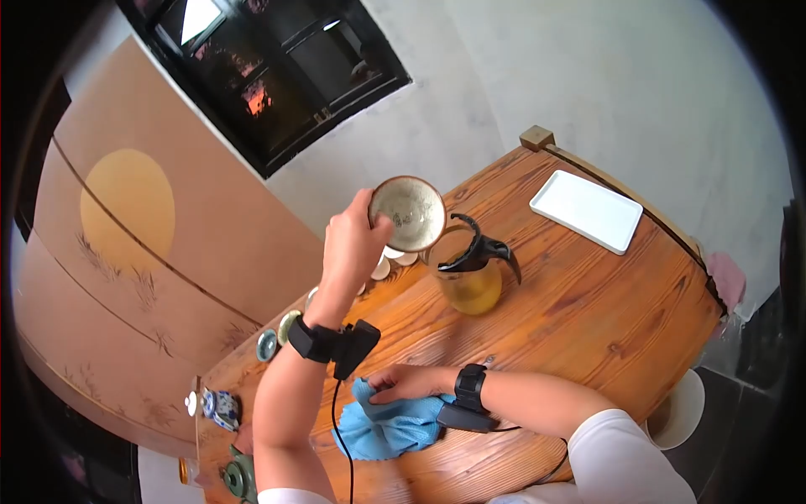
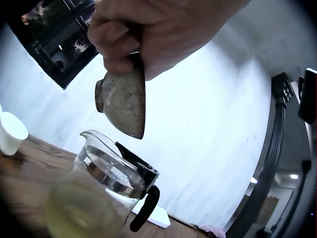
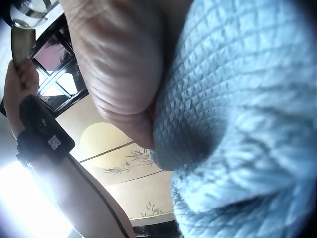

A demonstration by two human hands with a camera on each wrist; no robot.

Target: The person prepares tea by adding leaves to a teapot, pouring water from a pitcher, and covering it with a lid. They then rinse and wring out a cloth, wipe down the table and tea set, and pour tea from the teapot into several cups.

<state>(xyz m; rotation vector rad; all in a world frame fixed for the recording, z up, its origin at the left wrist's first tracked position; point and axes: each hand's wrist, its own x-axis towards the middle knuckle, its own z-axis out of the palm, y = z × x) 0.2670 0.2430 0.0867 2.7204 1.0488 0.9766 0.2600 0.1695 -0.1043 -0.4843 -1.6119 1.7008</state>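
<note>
Bowl (image 1: 409, 213) tilts on its side in the left hand (image 1: 353, 244), up off the table (image 1: 579, 311), its pale speckled inside showing; the thumb and curled fingers clamp its edge. Below it and apart from it stands a glass pitcher (image 1: 472, 290) with a black handle and yellow liquid inside. Near the person, the right hand (image 1: 411, 382) grips a fold of the bunched blue cloth (image 1: 390, 428) between thumb and fingers; how the other fingertips lie cannot be told. A white tray (image 1: 587, 211) lies beyond the pitcher, near the table's edge.
</note>
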